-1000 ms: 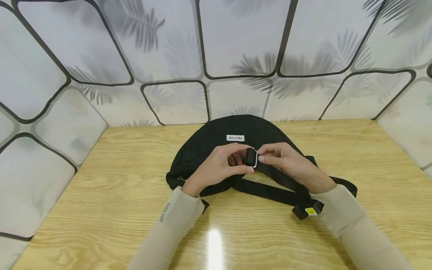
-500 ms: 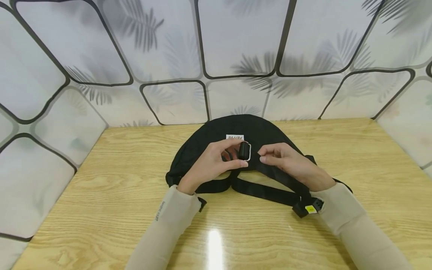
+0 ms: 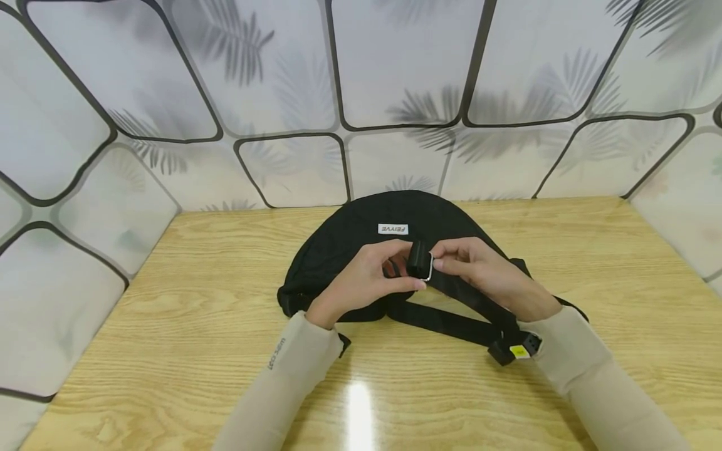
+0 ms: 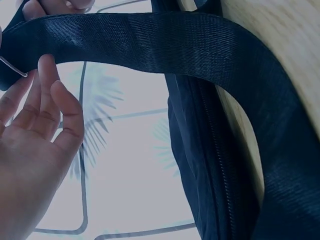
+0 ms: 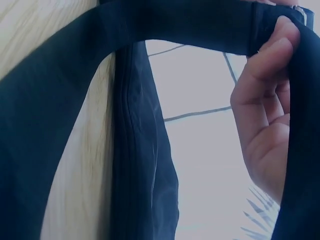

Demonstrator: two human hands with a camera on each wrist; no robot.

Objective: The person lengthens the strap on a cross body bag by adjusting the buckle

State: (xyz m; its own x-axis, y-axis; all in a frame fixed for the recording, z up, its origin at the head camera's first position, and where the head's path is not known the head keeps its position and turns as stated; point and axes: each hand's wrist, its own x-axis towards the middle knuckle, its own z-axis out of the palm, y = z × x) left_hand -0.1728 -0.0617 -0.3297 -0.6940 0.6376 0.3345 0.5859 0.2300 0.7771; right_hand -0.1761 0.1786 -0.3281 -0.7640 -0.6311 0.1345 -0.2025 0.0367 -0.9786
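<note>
A black crescent-shaped bag (image 3: 361, 241) with a white label lies at the back middle of the wooden table (image 3: 169, 326). Its black webbing strap (image 3: 451, 319) loops toward me. My left hand (image 3: 369, 275) pinches the strap's metal slider buckle (image 3: 422, 266) between thumb and fingers. From the other side my right hand (image 3: 468, 266) pinches the strap right at the buckle. In the left wrist view the strap (image 4: 165, 42) arches over the bag's zipper side (image 4: 210, 175). The right wrist view shows fingers (image 5: 267, 60) curled round the strap (image 5: 175, 22).
A black plastic clasp (image 3: 516, 349) with a yellow tag lies on the table by my right sleeve. White patterned panels (image 3: 395, 75) wall in the table at the back and both sides. A bright glare spot (image 3: 358, 407) sits on the near tabletop.
Half a second ago the left hand held the buckle further left, apart from the right hand. Now the buckle is back to the right, meeting the right fingers, as one second ago.
</note>
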